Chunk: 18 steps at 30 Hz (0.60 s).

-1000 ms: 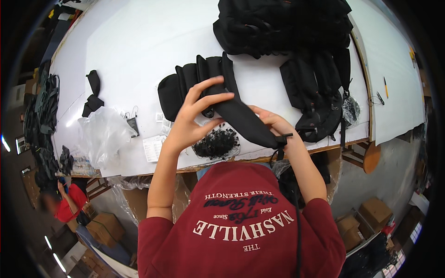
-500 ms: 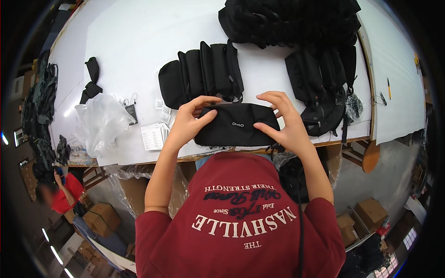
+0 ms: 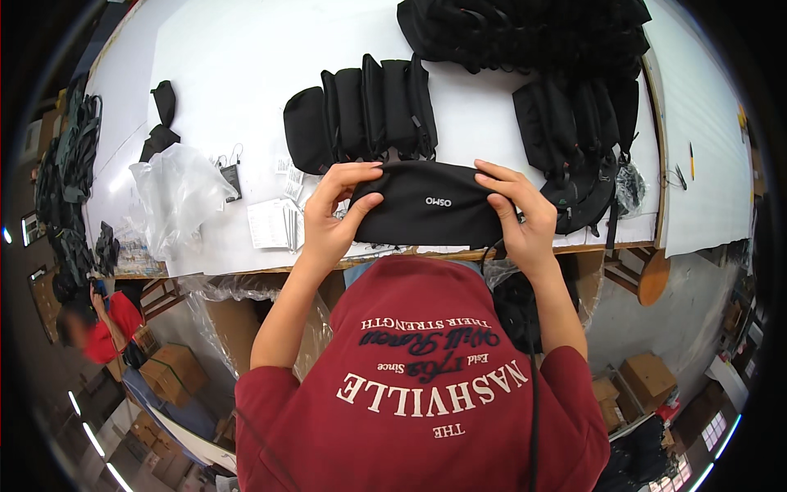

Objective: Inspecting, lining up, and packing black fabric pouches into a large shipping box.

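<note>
Black pouch (image 3: 414, 217) swung level from its slant a second ago, so printed face shows. Left hand (image 3: 328, 225) and right hand (image 3: 531, 221) pinch opposite ends, wearer's side of pouch row (image 3: 351, 115).

Counted one left hand (image 3: 329, 221), one right hand (image 3: 529, 220), one held black pouch (image 3: 430, 209). Tallied at least five lined-up pouches (image 3: 351, 115), at least three brown cartons (image 3: 174, 373). Logged one clear plastic bag (image 3: 174, 201), one yellow pen (image 3: 692, 162), one round wooden seat (image 3: 653, 279), one co-worker (image 3: 123, 326). Couldn't number heaped black bags (image 3: 525, 37); too merged.
</note>
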Tool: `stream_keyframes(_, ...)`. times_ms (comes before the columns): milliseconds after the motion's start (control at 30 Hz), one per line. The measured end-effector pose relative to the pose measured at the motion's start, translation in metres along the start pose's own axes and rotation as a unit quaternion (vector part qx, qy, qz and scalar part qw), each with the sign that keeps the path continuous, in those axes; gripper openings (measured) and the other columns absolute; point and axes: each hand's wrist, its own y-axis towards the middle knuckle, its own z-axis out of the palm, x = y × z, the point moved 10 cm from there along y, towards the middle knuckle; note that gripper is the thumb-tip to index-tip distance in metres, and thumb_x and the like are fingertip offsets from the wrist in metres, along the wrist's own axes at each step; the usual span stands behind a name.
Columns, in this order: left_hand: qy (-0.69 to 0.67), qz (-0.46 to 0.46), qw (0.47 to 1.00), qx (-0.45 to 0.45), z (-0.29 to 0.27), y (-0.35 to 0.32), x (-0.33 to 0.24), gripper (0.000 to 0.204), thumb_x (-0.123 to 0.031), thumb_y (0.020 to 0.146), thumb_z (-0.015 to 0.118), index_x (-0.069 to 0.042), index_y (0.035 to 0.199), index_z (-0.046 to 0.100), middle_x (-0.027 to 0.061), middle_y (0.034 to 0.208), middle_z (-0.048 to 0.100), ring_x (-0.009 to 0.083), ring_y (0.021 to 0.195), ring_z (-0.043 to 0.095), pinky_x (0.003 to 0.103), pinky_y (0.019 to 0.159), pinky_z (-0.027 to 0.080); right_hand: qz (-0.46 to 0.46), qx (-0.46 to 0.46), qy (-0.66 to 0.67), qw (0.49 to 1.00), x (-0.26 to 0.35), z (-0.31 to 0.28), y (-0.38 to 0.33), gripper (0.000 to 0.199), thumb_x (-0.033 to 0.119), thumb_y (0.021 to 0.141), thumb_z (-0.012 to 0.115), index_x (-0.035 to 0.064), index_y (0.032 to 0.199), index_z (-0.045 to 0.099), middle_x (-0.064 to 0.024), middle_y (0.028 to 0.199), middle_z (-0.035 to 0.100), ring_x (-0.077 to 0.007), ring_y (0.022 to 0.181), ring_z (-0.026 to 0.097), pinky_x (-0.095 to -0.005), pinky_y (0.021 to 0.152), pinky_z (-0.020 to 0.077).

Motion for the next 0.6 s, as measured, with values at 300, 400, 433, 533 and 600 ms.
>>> stream_keyframes(300, -0.101, -0.028, 0.984, -0.142, -0.017, -0.01, 0.0, 0.014, -0.013, 0.096, 0.058, 0.0, 0.099, 0.063, 0.0055, 0.096, 0.066, 0.0089, 0.084, 0.059, 0.02, 0.077, 0.045, -0.059, -0.096, -0.101, 0.989, 0.014, -0.008, -0.004, 0.007, 0.006, 0.089, 0.062, -0.0012, 0.089, 0.062, -0.0122, 0.098, 0.069, -0.0275, 0.094, 0.068, -0.0324, 0.075, 0.0529)
stream_keyframes(400, -0.14, -0.064, 0.977, -0.149, -0.016, -0.014, 0.018, 0.014, -0.013, 0.096, 0.057, 0.0, 0.096, 0.062, 0.0028, 0.093, 0.064, 0.0076, 0.081, 0.056, 0.02, 0.077, 0.044, -0.047, -0.095, -0.119, 0.987, 0.008, -0.006, -0.007, 0.007, 0.005, 0.088, 0.062, -0.0009, 0.086, 0.059, -0.012, 0.097, 0.069, -0.0269, 0.094, 0.068, -0.0317, 0.074, 0.0529)
stream_keyframes(433, -0.165, -0.073, 0.974, -0.134, -0.014, -0.016, 0.025, 0.014, -0.013, 0.096, 0.057, 0.0, 0.098, 0.061, 0.0041, 0.095, 0.064, 0.0079, 0.082, 0.056, 0.02, 0.077, 0.043, -0.025, -0.069, -0.071, 0.995, 0.001, -0.004, -0.006, 0.006, 0.005, 0.088, 0.062, -0.0003, 0.087, 0.06, -0.0121, 0.101, 0.068, -0.0263, 0.094, 0.068, -0.0309, 0.074, 0.0527)
stream_keyframes(533, -0.172, -0.027, 0.981, -0.086, -0.009, -0.02, 0.015, 0.012, -0.011, 0.096, 0.056, 0.0, 0.101, 0.06, 0.0057, 0.101, 0.063, 0.0082, 0.086, 0.055, 0.021, 0.079, 0.042, 0.025, -0.012, 0.023, 0.999, -0.004, -0.002, -0.011, 0.01, 0.007, 0.086, 0.064, 0.0022, 0.094, 0.062, -0.012, 0.111, 0.065, -0.0242, 0.094, 0.066, -0.03, 0.075, 0.052)
stream_keyframes(600, -0.162, -0.019, 0.985, -0.061, -0.011, -0.023, 0.009, 0.013, -0.009, 0.096, 0.055, 0.0, 0.104, 0.059, 0.0078, 0.108, 0.061, 0.0108, 0.093, 0.055, 0.023, 0.084, 0.042, 0.164, 0.068, 0.145, 0.973, -0.018, 0.015, -0.022, 0.015, 0.01, 0.085, 0.067, 0.0042, 0.098, 0.065, -0.0115, 0.114, 0.064, -0.0236, 0.096, 0.065, -0.0314, 0.078, 0.0517)
